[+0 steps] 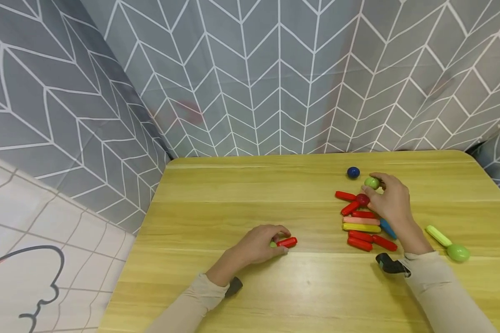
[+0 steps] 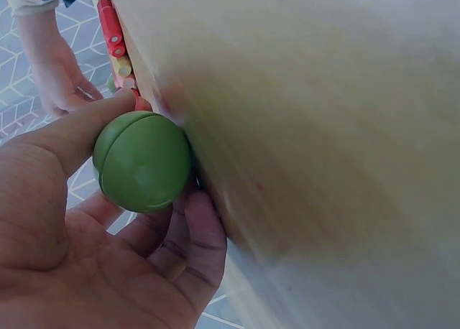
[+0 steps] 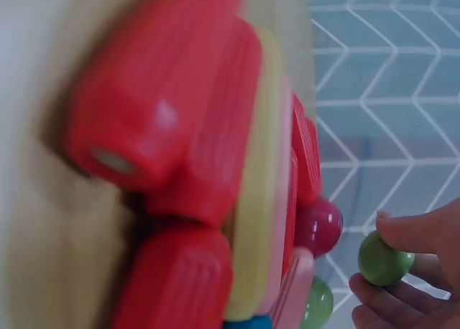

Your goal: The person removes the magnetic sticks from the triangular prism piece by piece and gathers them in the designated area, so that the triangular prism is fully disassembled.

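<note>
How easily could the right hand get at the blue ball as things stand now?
Probably easily. The blue ball lies alone on the table, just beyond the right hand, with nothing between them. But the fingers already pinch a green ball, so the hand is not free to take it.

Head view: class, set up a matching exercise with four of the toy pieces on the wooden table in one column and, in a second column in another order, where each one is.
Things:
1. Small green ball
2. Short red plastic stick
3. Dark blue ball
4. Light green stick joined to a green ball

Places:
A. Lying alone beyond the right forearm
B. Pinched in the right hand
C. Loose, nearest the curtain
D. At the left hand's fingertips

Pairs: 1-B, 2-D, 3-C, 4-A
</note>
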A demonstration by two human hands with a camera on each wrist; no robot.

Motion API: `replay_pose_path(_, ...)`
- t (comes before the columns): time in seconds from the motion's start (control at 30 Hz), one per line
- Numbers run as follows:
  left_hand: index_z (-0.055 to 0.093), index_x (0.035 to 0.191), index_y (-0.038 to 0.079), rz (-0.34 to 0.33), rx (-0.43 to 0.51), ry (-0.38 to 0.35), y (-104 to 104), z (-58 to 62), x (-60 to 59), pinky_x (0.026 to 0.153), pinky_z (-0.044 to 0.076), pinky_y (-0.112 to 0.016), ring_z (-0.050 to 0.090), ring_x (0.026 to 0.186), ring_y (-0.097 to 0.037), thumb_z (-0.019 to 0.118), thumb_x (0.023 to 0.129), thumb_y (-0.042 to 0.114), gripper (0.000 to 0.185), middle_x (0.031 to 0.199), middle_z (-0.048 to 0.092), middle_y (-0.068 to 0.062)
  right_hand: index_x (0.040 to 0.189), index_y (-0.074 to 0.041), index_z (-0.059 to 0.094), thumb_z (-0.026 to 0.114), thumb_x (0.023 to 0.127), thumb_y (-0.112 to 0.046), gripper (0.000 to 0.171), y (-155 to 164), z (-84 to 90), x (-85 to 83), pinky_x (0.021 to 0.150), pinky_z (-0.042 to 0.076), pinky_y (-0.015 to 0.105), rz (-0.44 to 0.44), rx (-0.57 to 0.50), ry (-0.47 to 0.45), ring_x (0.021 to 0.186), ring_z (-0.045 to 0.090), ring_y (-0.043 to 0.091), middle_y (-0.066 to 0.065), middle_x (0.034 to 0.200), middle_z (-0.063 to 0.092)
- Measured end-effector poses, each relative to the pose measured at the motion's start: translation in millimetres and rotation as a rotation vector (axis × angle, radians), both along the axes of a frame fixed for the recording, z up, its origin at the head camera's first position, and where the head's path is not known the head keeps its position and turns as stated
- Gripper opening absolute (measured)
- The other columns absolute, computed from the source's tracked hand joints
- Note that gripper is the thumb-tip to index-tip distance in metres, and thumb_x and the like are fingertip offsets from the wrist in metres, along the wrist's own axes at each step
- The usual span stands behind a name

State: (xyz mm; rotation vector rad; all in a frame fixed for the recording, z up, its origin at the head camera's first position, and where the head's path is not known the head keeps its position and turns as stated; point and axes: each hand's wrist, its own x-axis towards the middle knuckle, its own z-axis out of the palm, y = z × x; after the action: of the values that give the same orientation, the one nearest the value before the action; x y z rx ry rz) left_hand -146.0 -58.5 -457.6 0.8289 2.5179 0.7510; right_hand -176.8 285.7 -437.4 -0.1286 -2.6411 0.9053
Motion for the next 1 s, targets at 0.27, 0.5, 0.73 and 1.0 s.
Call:
replay_pose_path(0.27,0.066,0.126,0.019,0.009,0.000,-0.006,-1,0.6,0.7,0.066,0.040,-0.018,0.050,0.076,-0.004,0.075,0.091,0.029,0.038,0.090,0.062,0.009,0.132,0.007,0.056,0.061,0.099,-0.024,0.045,9,-1.8,-9.2,0.088,0.047,0.062,0.042,0.012,-0.193,0.108,0.057,0.051,0.035,0.121,0.062)
replay_pose_path(0.5,0.066,0.127,0.017,0.000,-0.004,0.004,-1,0.3,0.1,0.069,0.041,-0.018,0.050,0.078,-0.005,0.074,0.092,0.029,0.038,0.090,0.063,0.008,0.133,0.008,0.054,0.057,0.102,-0.030,0.049,12,-6.7,-13.4,0.084,0.048,0.059,0.046,0.017,-0.277,0.103,0.057,0.049,0.037,0.122,0.060)
replay_pose_path(0.73,0.066,0.126,0.016,0.000,-0.006,0.008,-1,0.0,-0.4,0.071,0.042,-0.019,0.050,0.077,-0.004,0.074,0.092,0.029,0.038,0.089,0.062,0.009,0.135,0.008,0.051,0.050,0.104,-0.034,0.053,17,-11.2,-15.3,0.083,0.049,0.058,0.060,0.001,-0.326,0.103,0.056,0.048,0.039,0.125,0.057)
replay_pose_path(1.0,0.066,0.128,0.016,-0.007,-0.010,0.007,-1,0.5,-0.1,0.071,0.042,-0.019,0.051,0.079,-0.005,0.073,0.092,0.030,0.039,0.090,0.062,0.009,0.135,0.011,0.050,0.049,0.105,-0.030,0.051,19,-14.0,-17.5,0.084,0.047,0.057,0.094,0.016,-0.321,0.102,0.056,0.046,0.036,0.121,0.059)
